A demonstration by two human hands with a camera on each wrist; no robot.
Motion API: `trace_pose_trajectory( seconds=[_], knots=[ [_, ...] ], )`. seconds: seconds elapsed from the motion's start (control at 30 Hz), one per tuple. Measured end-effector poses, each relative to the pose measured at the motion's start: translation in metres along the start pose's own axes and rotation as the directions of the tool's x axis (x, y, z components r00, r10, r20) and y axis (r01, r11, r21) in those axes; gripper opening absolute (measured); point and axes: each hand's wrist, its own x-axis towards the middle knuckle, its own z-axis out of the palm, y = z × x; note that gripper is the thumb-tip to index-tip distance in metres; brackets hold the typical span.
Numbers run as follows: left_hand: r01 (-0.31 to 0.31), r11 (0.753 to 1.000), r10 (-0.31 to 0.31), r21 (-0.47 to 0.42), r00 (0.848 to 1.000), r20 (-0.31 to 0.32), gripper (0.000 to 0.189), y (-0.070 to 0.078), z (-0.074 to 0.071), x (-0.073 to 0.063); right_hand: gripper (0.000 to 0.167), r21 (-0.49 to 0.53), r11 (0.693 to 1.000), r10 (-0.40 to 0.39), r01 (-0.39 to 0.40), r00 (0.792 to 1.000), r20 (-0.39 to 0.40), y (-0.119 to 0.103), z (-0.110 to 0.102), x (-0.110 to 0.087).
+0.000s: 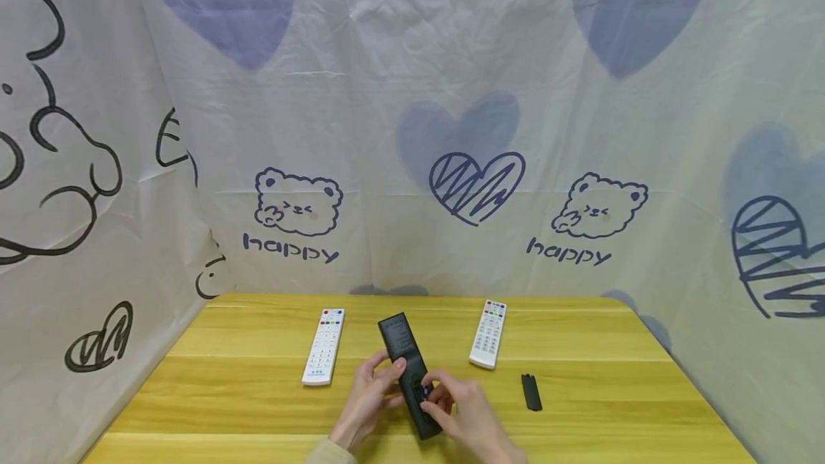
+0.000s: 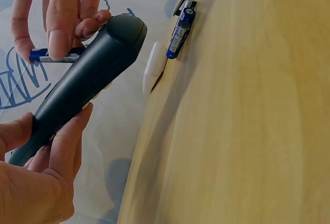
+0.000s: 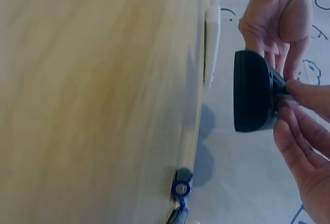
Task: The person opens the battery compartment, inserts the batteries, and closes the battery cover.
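Observation:
My left hand [image 1: 369, 394] grips a black remote control [image 1: 401, 339] by its sides, back face up, held above the table. The thumb lies along its upper edge. Over the lower part of the remote, my right hand [image 1: 472, 412] pinches a blue battery [image 2: 44, 55] between thumb and fingers, at the open battery compartment [image 1: 422, 387]. In the left wrist view the battery sticks out from the remote's far side. Fingers partly hide the compartment. The loose black battery cover [image 1: 531, 392] lies on the table to the right.
One white remote [image 1: 324, 346] lies at the left of the wooden table [image 1: 245, 378], another white remote [image 1: 488, 334] behind my right hand. Blue batteries [image 2: 181, 31] lie on the table in both wrist views. A printed cloth [image 1: 387, 34] hangs behind the table.

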Motion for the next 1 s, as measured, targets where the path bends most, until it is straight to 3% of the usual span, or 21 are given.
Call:
trace_pose_trajectory(
  seconds=[0.27, 0.53, 1.0],
  knots=[
    [-0.002, 1.000, 0.002, 0.005, 1.000, -0.007, 0.054, -0.001, -0.001, -0.001, 0.022, -0.065, 0.992, 0.114, -0.109, 0.990, 0.087, -0.011, 0.001, 0.005],
    [-0.002, 1.000, 0.003, 0.028, 1.000, -0.017, 0.055, 0.000, -0.001, -0.001, 0.021, -0.190, 0.976, 0.128, -0.104, 0.984, 0.120, -0.018, 0.003, 0.007],
    [-0.023, 0.999, 0.024, 0.029, 0.999, -0.040, 0.052, 0.000, 0.001, -0.001, 0.013, -0.289, 0.952, 0.149, -0.100, 0.977, 0.151, -0.024, 0.003, 0.012]
  ],
)
